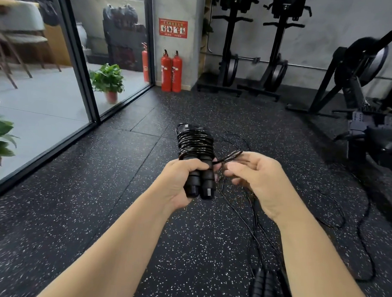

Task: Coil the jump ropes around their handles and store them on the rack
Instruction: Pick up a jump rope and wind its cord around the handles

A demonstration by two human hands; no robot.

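My left hand (180, 181) grips a pair of black jump-rope handles (200, 182) held side by side, upright. Black rope is coiled tightly round their upper half (195, 143). My right hand (258, 180) is just to the right of the handles and pinches the loose end of that rope (229, 157) between curled fingers. More black rope (254, 220) trails from my hands down onto the speckled floor. A second pair of black handles (262, 288) lies on the floor near the bottom edge, with loose rope loops (363, 245) spread to the right.
Glass wall panels (58, 86) run along the left with potted plants (108, 81) behind them. Two red fire extinguishers (171, 73) stand at a pillar ahead. Black gym machines (253, 49) line the back wall and fill the right side (368, 88).
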